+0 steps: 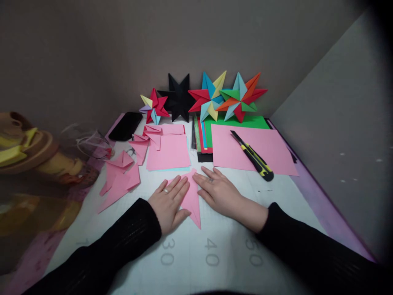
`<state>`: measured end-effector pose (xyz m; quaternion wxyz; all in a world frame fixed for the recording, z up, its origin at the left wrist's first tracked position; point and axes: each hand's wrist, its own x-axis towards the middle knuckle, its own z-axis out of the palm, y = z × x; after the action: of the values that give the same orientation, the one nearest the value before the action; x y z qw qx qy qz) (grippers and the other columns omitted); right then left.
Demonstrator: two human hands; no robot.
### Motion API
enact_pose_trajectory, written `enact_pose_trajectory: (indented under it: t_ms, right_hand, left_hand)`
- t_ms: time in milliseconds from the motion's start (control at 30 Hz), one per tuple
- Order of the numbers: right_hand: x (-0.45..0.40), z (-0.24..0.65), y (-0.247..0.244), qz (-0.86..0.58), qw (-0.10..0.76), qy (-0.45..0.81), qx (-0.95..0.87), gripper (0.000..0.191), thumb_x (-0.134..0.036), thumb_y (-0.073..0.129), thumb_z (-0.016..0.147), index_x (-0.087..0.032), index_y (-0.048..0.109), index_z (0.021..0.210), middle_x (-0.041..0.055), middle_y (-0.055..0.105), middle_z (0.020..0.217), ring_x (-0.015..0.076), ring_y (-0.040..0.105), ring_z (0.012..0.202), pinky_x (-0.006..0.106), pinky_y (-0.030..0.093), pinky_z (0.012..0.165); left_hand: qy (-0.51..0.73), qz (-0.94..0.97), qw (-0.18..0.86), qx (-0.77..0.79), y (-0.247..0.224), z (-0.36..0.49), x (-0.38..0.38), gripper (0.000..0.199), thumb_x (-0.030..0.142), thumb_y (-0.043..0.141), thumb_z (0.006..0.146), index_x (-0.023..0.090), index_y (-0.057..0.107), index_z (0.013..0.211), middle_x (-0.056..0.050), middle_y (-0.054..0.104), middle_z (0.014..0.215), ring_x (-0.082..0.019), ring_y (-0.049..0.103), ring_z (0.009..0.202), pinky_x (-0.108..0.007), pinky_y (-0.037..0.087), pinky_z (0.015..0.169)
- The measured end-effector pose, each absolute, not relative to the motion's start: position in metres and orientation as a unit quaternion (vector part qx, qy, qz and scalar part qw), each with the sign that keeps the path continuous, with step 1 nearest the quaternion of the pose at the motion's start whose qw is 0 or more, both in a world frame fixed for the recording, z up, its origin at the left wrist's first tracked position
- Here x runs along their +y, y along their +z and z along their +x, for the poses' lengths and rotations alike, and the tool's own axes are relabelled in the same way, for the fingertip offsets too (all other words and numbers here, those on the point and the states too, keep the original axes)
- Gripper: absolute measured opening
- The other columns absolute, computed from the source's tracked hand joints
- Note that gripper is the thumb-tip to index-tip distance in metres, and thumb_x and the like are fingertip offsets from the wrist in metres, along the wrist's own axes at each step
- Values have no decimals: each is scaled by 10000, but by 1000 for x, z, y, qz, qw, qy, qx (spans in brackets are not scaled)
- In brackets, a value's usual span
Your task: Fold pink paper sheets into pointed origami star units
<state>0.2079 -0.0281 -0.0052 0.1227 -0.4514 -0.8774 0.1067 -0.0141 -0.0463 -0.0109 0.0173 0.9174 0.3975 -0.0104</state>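
Note:
A folded piece of pink paper [193, 200] lies on the white mat with its long point toward me. My left hand [172, 203] rests flat over its left part, fingers stretched out and covering some of it. From the right, my right hand [219, 190] touches the paper's upper edge with its fingertips, the fingers extended. Just beyond the hands sits a stack of square pink sheets [168, 153] with a light blue sheet under it. Several folded pink paper pieces [123, 182] lie to the left.
A yellow-and-black utility knife [253, 157] lies on a large pink sheet [221, 147] at right, beside coloured paper [239, 123]. Folded paper stars [179, 98] lean against the wall. A black phone [125, 126], eyeglasses [95, 147] and a blurred brown object [39, 151] are at left.

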Motion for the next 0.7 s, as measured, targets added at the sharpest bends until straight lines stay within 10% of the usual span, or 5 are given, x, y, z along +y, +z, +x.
enact_pose_trajectory:
  t_ms: [300,467,700]
  right_hand:
    - [-32,207,-2,-436,180,104,-876,557,-220,436,900,-102,311,1430,126,361,1469,313,65,1421,580,289,1070]
    - [-69,214,-5,-259,142,152,-943,456,-294,465,908,-93,493,1317,167,517,1346,276,377,1325,479,358,1058]
    - [-87,224,6,-174,118,229,-950,395,-282,478,906,-123,545,1262,115,583,1288,259,406,1308,441,366,1056]
  left_hand:
    - [-5,915,49,401,-9,-14,-46,682,541,330,908,146,244,1457,-84,223,1534,-265,189,1405,-455,142,1109]
    - [-1,915,44,400,-7,-15,-46,684,550,299,919,129,242,1455,-94,230,1530,-255,200,1403,-446,155,1108]
    - [17,893,7,450,-17,-21,-49,885,690,290,845,29,259,1433,-205,233,1508,-312,173,1406,-452,198,1092]
